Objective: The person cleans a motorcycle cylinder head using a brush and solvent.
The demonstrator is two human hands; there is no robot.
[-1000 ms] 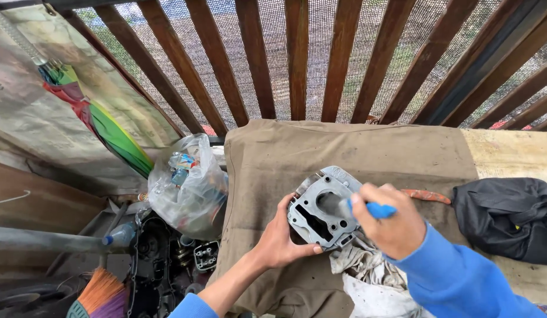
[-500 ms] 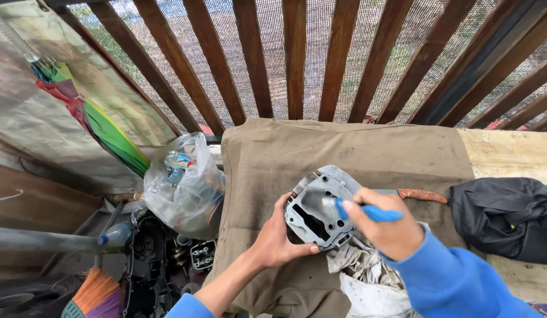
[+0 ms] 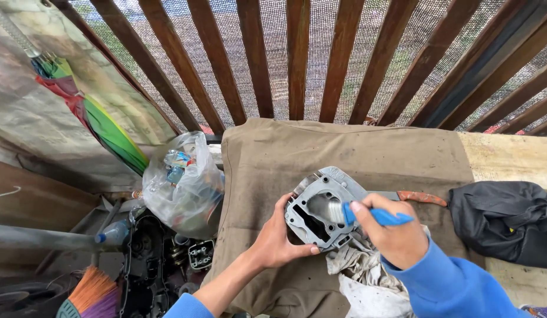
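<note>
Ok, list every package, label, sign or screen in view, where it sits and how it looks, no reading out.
Clear plastic bag: left of the brown cloth, bulging, knotted on top, with small blue, white and red packets inside.
Clear plastic bottle: lower left beside the bag, lying down, blue cap.
Black bag: right on the bench, soft, crumpled.
No signs or screens show.

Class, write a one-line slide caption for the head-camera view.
Left hand steadies a grey engine cylinder on a brown cloth while the right hand works a blue-handled brush inside.
</note>
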